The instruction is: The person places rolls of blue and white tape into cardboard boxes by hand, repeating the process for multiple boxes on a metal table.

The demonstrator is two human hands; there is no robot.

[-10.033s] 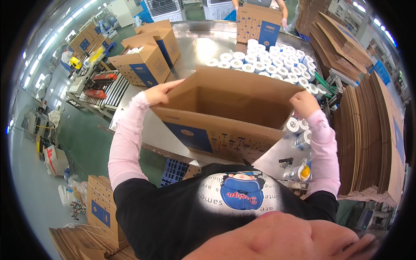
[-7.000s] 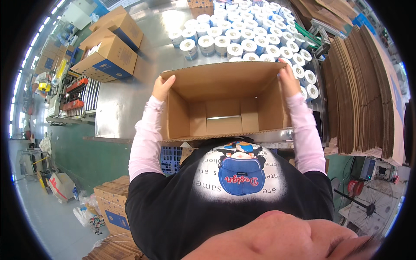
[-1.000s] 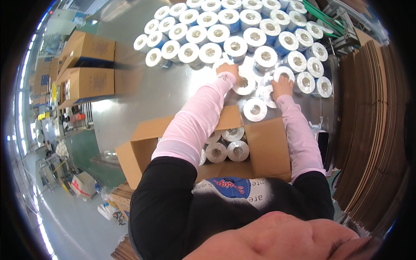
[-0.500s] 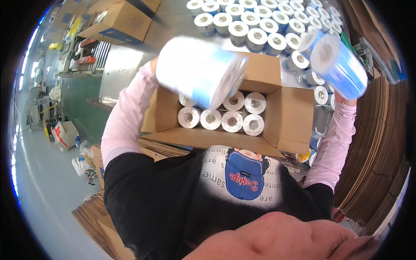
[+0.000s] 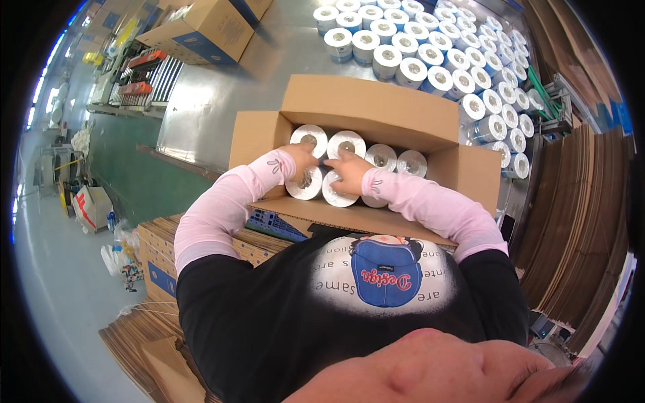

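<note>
Your left hand [image 5: 304,160] and right hand [image 5: 348,170] touch wrapped rolls [image 5: 348,142], fingers' grip unclear; the carton [image 5: 369,106] holds two rows, more outside.

Sleeves [image 5: 216,205]: pale pink, left and right
Cuffs [image 5: 283,172]: dark motif [image 5: 274,166], apparently rabbit ears
Shirt [image 5: 255,316]: black; white, blue and red chest print [image 5: 383,272]

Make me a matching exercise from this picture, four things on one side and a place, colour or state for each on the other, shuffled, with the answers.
1. Right hand
2. Middle carton
3. Roller conveyor
4. Forearm sleeves

A. Upper left of the picture
B. Pink
C. Reaching in among packed rolls
D. Open, with two rows inside

Pairs: 1-C, 2-D, 3-A, 4-B.
</note>
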